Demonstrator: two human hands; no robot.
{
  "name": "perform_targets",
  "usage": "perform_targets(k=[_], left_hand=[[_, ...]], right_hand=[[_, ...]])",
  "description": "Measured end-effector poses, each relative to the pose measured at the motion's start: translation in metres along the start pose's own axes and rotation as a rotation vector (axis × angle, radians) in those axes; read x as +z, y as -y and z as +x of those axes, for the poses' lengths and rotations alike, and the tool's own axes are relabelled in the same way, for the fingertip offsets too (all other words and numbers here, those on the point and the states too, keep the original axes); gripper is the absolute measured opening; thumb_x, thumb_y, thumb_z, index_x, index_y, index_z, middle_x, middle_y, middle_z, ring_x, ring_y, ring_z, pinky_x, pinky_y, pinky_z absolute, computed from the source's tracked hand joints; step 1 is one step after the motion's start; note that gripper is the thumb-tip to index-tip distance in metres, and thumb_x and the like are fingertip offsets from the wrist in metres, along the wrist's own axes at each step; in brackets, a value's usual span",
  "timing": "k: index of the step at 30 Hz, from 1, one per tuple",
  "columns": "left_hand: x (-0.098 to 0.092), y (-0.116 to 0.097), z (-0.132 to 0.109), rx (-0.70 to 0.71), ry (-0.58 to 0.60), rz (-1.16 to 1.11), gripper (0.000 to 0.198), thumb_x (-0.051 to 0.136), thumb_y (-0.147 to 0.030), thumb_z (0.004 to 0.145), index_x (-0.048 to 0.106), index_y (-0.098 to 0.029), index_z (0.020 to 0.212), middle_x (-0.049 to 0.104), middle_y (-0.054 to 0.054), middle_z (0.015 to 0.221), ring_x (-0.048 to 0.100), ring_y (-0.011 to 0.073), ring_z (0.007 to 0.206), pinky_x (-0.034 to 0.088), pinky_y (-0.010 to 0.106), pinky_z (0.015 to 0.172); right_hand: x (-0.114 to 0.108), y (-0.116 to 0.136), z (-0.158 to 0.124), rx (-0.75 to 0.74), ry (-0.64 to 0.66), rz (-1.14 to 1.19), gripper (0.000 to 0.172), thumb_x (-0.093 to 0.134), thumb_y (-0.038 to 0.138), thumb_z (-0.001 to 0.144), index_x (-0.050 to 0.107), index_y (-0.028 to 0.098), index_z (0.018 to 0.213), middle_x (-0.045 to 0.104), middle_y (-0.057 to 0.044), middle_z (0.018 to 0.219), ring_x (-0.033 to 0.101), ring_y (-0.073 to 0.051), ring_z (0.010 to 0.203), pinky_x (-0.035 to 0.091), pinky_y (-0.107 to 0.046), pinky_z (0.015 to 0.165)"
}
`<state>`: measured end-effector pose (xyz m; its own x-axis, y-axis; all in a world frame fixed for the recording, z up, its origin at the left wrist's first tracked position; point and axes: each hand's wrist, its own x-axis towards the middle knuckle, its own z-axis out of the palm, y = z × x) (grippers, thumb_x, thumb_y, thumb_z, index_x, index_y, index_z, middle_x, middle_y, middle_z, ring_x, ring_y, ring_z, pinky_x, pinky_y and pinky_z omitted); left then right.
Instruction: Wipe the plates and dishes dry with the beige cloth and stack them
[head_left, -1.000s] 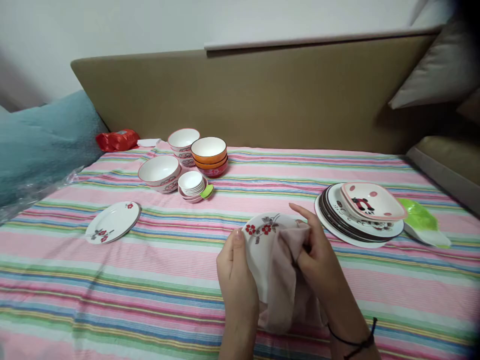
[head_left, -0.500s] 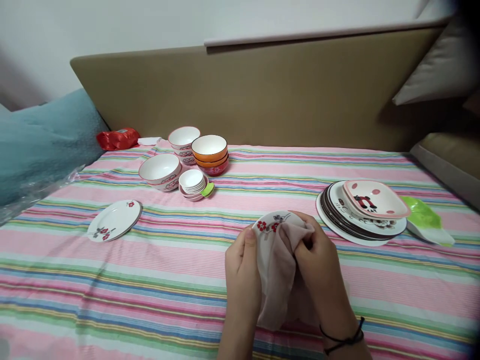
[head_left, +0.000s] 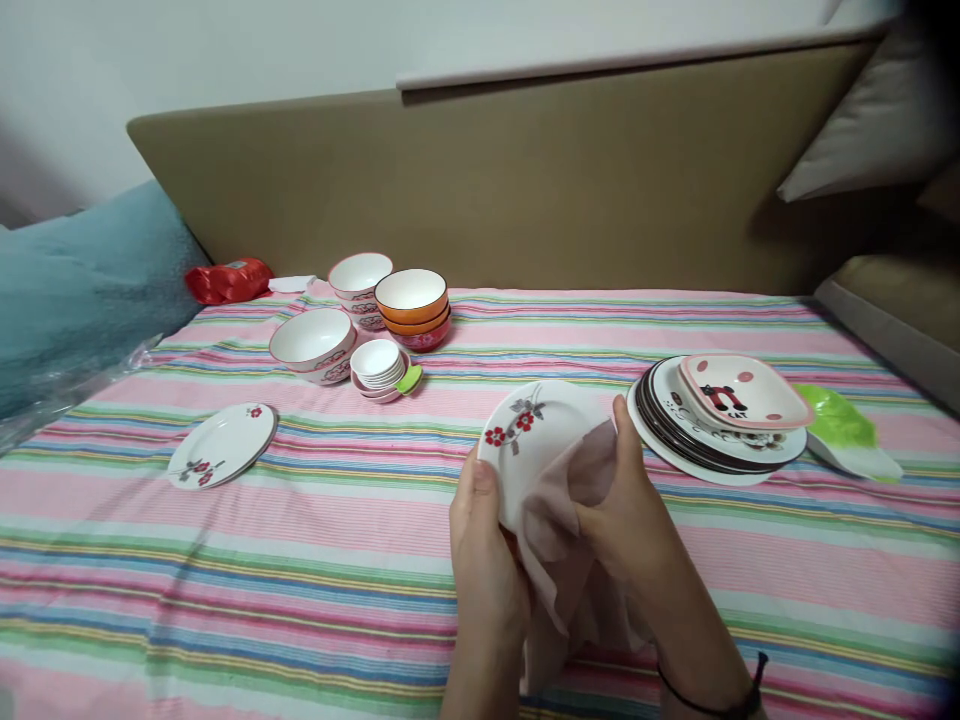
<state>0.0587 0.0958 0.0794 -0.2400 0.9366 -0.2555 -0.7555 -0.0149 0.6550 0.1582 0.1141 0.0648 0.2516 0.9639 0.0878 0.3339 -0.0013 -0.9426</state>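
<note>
A white plate with red flowers (head_left: 551, 415) is tilted up between my hands. My left hand (head_left: 486, 540) grips its left edge, thumb on the rim. A thin greyish-pink cloth (head_left: 559, 540) covers the plate's lower right part and hangs below it. My right hand (head_left: 626, 515) holds the cloth against the plate's right side; some of its fingers are hidden by the cloth. Right of my hands lies a stack of plates (head_left: 660, 425) topped by a pink-rimmed square dish (head_left: 750, 385). Flowered plates (head_left: 236, 440) lie at the left.
Behind stand white bowls (head_left: 311, 340), orange bowls (head_left: 412, 295) and small white dishes (head_left: 376, 360). A green leaf-shaped dish (head_left: 840, 425) is at the right. A red package (head_left: 231, 281) and a blue cushion (head_left: 82, 290) are at the far left, a brown board (head_left: 487, 190) behind.
The held plate has turned, showing more of its face, with its flowers now at the upper left. My right hand has opened out somewhat, and the cloth has shifted toward the lower right.
</note>
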Motion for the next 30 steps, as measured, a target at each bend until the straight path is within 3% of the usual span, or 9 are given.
perform_targets(k=[6, 10, 14, 17, 19, 21, 23, 26, 30], left_hand=[[0.003, -0.007, 0.002, 0.012, -0.061, -0.004, 0.032, 0.061, -0.038, 0.086, 0.066, -0.016, 0.109, 0.07, 0.011, 0.106, 0.066, 0.0235, 0.1, 0.053, 0.03, 0.083], [-0.003, -0.01, 0.002, -0.013, 0.066, 0.2, 0.035, 0.065, -0.044, 0.083, 0.07, -0.017, 0.105, 0.072, 0.008, 0.1, 0.066, 0.0225, 0.096, 0.053, 0.026, 0.08], [-0.004, -0.013, 0.001, -0.037, 0.282, 0.428, 0.034, 0.06, -0.045, 0.087, 0.072, -0.019, 0.104, 0.072, 0.006, 0.1, 0.063, 0.0245, 0.101, 0.05, 0.028, 0.085], [-0.003, -0.014, 0.001, -0.013, 0.35, 0.465, 0.03, 0.055, -0.04, 0.09, 0.071, -0.02, 0.107, 0.07, 0.005, 0.107, 0.062, 0.0239, 0.104, 0.047, 0.029, 0.09], [-0.004, -0.015, 0.001, -0.009, 0.306, 0.438, 0.032, 0.055, -0.041, 0.09, 0.07, -0.019, 0.108, 0.07, 0.006, 0.106, 0.063, 0.0235, 0.101, 0.048, 0.029, 0.088], [-0.005, -0.016, 0.002, -0.012, 0.221, 0.393, 0.034, 0.058, -0.044, 0.088, 0.07, -0.018, 0.107, 0.071, 0.007, 0.102, 0.065, 0.0231, 0.094, 0.051, 0.029, 0.082], [-0.006, -0.018, 0.002, -0.01, 0.137, 0.302, 0.037, 0.061, -0.045, 0.085, 0.07, -0.017, 0.106, 0.071, 0.008, 0.1, 0.066, 0.0229, 0.091, 0.053, 0.029, 0.078], [-0.006, -0.02, 0.002, 0.007, 0.049, 0.164, 0.04, 0.063, -0.045, 0.083, 0.068, -0.017, 0.11, 0.069, 0.009, 0.107, 0.065, 0.024, 0.097, 0.053, 0.029, 0.077], [-0.005, -0.017, 0.001, -0.051, 0.106, 0.236, 0.041, 0.064, -0.047, 0.082, 0.069, -0.016, 0.108, 0.07, 0.01, 0.105, 0.065, 0.0252, 0.095, 0.053, 0.028, 0.073]], right_hand=[[-0.007, 0.007, -0.003, 0.15, -0.034, 0.153, 0.038, 0.059, 0.048, 0.078, 0.066, 0.016, 0.098, 0.07, -0.007, 0.084, 0.063, -0.024, 0.076, 0.05, -0.031, 0.063], [-0.01, 0.008, -0.003, 0.261, -0.175, 0.01, 0.039, 0.056, 0.054, 0.077, 0.065, 0.016, 0.074, 0.068, -0.006, 0.069, 0.06, -0.023, 0.066, 0.043, -0.028, 0.054], [-0.011, 0.005, 0.001, 0.265, -0.214, -0.193, 0.037, 0.063, 0.049, 0.07, 0.065, 0.017, 0.086, 0.069, -0.007, 0.076, 0.06, -0.023, 0.065, 0.041, -0.029, 0.051], [-0.011, 0.004, 0.003, 0.213, -0.122, -0.079, 0.071, 0.072, 0.038, 0.06, 0.051, 0.016, 0.124, 0.069, -0.009, 0.096, 0.064, -0.024, 0.077, 0.049, -0.03, 0.058], [-0.012, 0.003, 0.005, 0.17, -0.021, 0.03, 0.1, 0.076, 0.029, 0.053, 0.031, 0.02, 0.142, 0.064, -0.011, 0.116, 0.064, -0.026, 0.094, 0.053, -0.033, 0.07], [-0.016, 0.003, 0.005, 0.129, 0.049, 0.085, 0.11, 0.077, 0.025, 0.052, 0.022, 0.024, 0.147, 0.057, -0.011, 0.128, 0.061, -0.026, 0.105, 0.053, -0.035, 0.079], [-0.02, 0.002, 0.003, 0.098, 0.101, 0.151, 0.096, 0.075, 0.025, 0.059, 0.03, 0.025, 0.144, 0.058, -0.01, 0.128, 0.061, -0.026, 0.106, 0.053, -0.036, 0.08], [-0.021, -0.001, -0.001, 0.105, 0.134, 0.288, 0.054, 0.067, 0.032, 0.073, 0.054, 0.022, 0.124, 0.067, -0.008, 0.111, 0.065, -0.025, 0.094, 0.054, -0.035, 0.075], [-0.011, -0.003, -0.004, 0.192, -0.071, 0.215, 0.033, 0.061, 0.045, 0.078, 0.065, 0.016, 0.094, 0.071, -0.007, 0.085, 0.065, -0.025, 0.076, 0.052, -0.032, 0.06]])
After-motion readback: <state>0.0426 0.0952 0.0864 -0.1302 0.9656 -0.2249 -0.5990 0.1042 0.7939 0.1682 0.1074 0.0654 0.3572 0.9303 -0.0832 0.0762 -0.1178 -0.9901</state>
